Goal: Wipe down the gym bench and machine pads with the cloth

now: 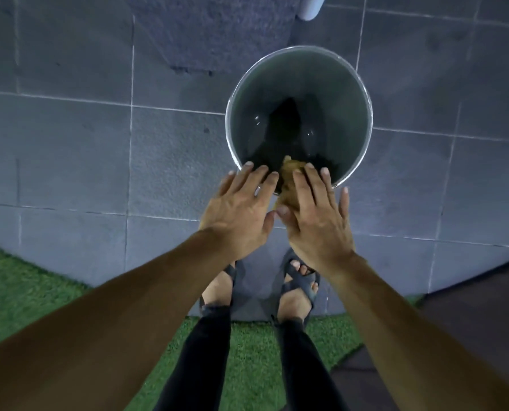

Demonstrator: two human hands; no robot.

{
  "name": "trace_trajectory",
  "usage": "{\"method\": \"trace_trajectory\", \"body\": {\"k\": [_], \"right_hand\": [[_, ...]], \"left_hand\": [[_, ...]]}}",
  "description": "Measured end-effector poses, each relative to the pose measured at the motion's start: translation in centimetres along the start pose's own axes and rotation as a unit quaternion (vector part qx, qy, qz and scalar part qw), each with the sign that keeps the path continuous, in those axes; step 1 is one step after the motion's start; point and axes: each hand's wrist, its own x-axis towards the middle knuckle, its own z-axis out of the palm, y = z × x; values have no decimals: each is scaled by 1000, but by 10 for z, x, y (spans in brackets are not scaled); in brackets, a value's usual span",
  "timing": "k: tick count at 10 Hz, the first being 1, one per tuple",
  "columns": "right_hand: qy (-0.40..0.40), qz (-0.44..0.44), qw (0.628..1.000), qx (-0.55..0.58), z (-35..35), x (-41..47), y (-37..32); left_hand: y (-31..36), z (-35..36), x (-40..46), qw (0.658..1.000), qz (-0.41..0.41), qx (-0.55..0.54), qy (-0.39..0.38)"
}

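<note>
Over the bucket (299,54), the right hand (315,215) holds the bunched cloth (290,173), likely so drips fall inside, while the left hand (241,209) hovers beside, fingers spread, holding nothing.

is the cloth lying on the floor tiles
No, the cloth is held under the right hand over the near rim of the bucket, above the floor.

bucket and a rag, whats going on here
A person stands over a bucket on the tiled floor, both arms stretched toward its near rim. The right hand holds a balled-up yellowish cloth over the bucket's edge, thumb tucked under it. The left hand is spread open beside it, fingertips at the rim. Water glints inside the bucket. No bench or pads in sight yet.
</note>
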Motion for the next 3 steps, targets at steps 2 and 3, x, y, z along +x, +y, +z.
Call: {"method": "trace_trajectory", "body": {"k": [2,3], "right_hand": [[8,-53,998,-18,-22,6,27],[2,-67,998,-23,-24,12,28]], "left_hand": [[21,-5,22,1000,28,-7,5],[22,-5,27,1000,22,7,-3]]}}
